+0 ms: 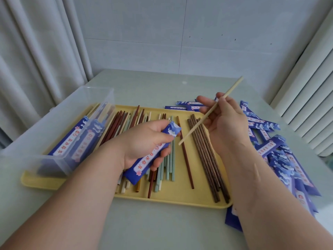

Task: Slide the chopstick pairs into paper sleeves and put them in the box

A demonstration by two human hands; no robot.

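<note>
While your right hand [226, 123] pinches a pale chopstick [232, 88] in curled fingers, its tip slanting down over the yellow tray [180, 195], your left hand [142, 141] grips a blue paper sleeve [142, 166] just beside that tip; the clear plastic box [45, 127] sits on the tray's left end, spare sleeves [270, 147] piled at the right

A pale grey-green table [162, 228] is set against the wall. A yellow tray [180, 195] is laid across its middle, and blue paper sleeves [281, 159] are scattered in a messy heap just right of it, with a few more behind.
</note>
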